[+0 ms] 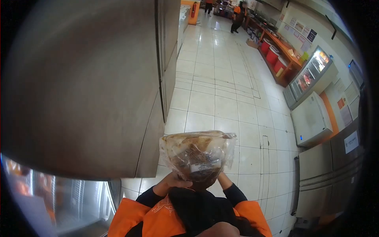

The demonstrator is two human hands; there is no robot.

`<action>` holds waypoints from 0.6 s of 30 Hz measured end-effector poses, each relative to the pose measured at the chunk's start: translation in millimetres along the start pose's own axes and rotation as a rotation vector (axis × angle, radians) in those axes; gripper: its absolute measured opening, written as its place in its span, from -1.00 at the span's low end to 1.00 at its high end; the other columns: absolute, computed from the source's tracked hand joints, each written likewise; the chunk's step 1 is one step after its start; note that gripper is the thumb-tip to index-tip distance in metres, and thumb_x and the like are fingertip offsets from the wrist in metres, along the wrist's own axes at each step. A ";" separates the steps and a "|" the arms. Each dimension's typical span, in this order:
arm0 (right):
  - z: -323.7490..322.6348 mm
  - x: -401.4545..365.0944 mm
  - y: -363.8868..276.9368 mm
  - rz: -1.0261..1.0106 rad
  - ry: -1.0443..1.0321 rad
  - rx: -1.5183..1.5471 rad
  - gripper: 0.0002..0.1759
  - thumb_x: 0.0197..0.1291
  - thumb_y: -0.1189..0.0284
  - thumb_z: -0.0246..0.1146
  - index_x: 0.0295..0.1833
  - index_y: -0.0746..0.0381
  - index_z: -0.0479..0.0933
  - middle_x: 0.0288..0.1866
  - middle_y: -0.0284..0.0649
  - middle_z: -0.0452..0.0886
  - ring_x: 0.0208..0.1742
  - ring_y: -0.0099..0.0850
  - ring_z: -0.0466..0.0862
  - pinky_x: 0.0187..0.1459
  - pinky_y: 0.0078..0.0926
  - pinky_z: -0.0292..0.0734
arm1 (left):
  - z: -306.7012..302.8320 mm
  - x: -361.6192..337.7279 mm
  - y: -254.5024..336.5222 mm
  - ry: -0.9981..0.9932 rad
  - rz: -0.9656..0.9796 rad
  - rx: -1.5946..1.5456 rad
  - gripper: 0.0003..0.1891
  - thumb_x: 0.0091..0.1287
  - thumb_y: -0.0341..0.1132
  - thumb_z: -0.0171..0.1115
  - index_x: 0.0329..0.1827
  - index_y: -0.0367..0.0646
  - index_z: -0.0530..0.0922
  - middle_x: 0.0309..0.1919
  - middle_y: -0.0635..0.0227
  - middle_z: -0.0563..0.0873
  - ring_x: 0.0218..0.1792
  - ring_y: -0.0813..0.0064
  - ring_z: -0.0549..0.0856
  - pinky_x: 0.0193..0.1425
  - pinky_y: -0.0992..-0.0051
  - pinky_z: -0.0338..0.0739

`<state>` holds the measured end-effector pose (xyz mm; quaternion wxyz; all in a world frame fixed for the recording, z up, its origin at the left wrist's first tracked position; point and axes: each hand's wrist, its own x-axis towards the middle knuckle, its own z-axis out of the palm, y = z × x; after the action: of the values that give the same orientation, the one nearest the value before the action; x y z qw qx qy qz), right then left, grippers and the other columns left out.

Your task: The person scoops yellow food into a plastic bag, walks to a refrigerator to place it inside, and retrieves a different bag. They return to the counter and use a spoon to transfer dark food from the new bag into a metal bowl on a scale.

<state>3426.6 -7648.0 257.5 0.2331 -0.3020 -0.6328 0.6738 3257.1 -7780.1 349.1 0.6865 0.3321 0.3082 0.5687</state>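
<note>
A clear plastic bag of brown and pale food (197,152) is held up before my chest, with a white printed label (205,166) on its near side. My left hand (177,181) grips its lower left, the thumb lying across the front. At the lower right, my right hand (222,177) supports it from behind, its fingers hidden by the bag. Dark cuffs and orange sleeves show on both my arms.
A large steel cabinet (106,79) rises close on my left, above a lit glass-door fridge (79,197). Tiled floor (213,106) stretches ahead. A chest freezer (312,118), display fridge (310,75) and red buckets (272,55) line the right. A person (238,17) stands far back.
</note>
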 end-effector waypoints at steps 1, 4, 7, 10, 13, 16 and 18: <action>-11.4 9.3 -9.3 -0.015 0.045 -0.025 -0.66 0.31 0.34 -0.03 0.02 0.37 0.41 -0.02 -0.21 0.49 0.04 -0.41 0.45 0.11 -0.48 0.30 | -6.9 17.6 2.8 -0.010 0.012 -0.014 -0.32 -0.04 -0.43 0.33 0.23 -0.32 0.30 0.09 0.19 0.51 0.10 0.36 0.46 0.13 0.43 0.38; -27.0 34.7 -16.4 -0.075 0.214 -0.092 -0.69 0.30 0.38 -0.01 -0.01 0.38 0.44 -0.05 -0.22 0.52 0.02 -0.42 0.46 0.10 -0.50 0.31 | -42.7 52.4 -2.3 -0.037 0.021 -0.048 -0.30 -0.05 -0.43 0.33 0.23 -0.32 0.30 0.09 0.19 0.51 0.11 0.35 0.46 0.14 0.42 0.36; -54.4 85.0 -25.7 -0.166 0.395 0.047 -0.73 0.28 0.43 0.01 -0.07 0.40 0.48 -0.11 -0.24 0.55 -0.02 -0.44 0.48 0.07 -0.52 0.33 | -77.9 108.2 11.0 -0.053 0.024 -0.067 -0.29 -0.06 -0.44 0.33 0.24 -0.32 0.29 0.09 0.19 0.51 0.11 0.34 0.46 0.16 0.41 0.35; -85.8 145.4 -30.1 -0.262 0.466 0.286 -0.75 0.28 0.44 0.02 -0.14 0.42 0.50 -0.16 -0.23 0.54 -0.05 -0.47 0.48 0.06 -0.53 0.33 | -108.6 172.4 20.6 -0.061 0.042 -0.084 -0.28 -0.07 -0.44 0.34 0.24 -0.32 0.28 0.10 0.19 0.50 0.12 0.33 0.45 0.17 0.40 0.34; -121.5 209.4 -50.8 -0.399 0.367 0.169 -0.73 0.29 0.43 0.00 -0.13 0.42 0.49 -0.16 -0.20 0.54 -0.06 -0.45 0.48 0.08 -0.49 0.33 | -144.2 245.1 29.3 -0.073 0.057 -0.094 -0.27 -0.08 -0.44 0.34 0.25 -0.32 0.27 0.10 0.19 0.50 0.13 0.32 0.45 0.19 0.39 0.32; -158.7 285.4 -86.1 -0.421 0.298 0.152 -0.65 0.26 0.32 0.06 -0.05 0.41 0.45 -0.14 -0.27 0.53 -0.11 -0.56 0.46 -0.07 -0.61 0.32 | -179.5 326.4 56.3 -0.077 0.081 -0.110 -0.26 -0.10 -0.45 0.34 0.25 -0.32 0.27 0.10 0.19 0.50 0.13 0.31 0.45 0.20 0.38 0.31; -179.5 334.8 -114.2 -0.478 0.254 0.169 -0.58 0.26 0.23 0.06 -0.06 0.42 0.45 -0.09 -0.21 0.52 -0.03 -0.49 0.45 0.02 -0.55 0.28 | -198.4 373.2 80.2 -0.083 0.102 -0.121 -0.25 -0.10 -0.45 0.34 0.25 -0.32 0.26 0.10 0.19 0.50 0.13 0.30 0.44 0.22 0.38 0.30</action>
<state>3307.5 -7276.6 330.6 0.4870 -0.2058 -0.5933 0.6070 3112.9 -7380.7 279.9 0.6875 0.3287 0.2273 0.6063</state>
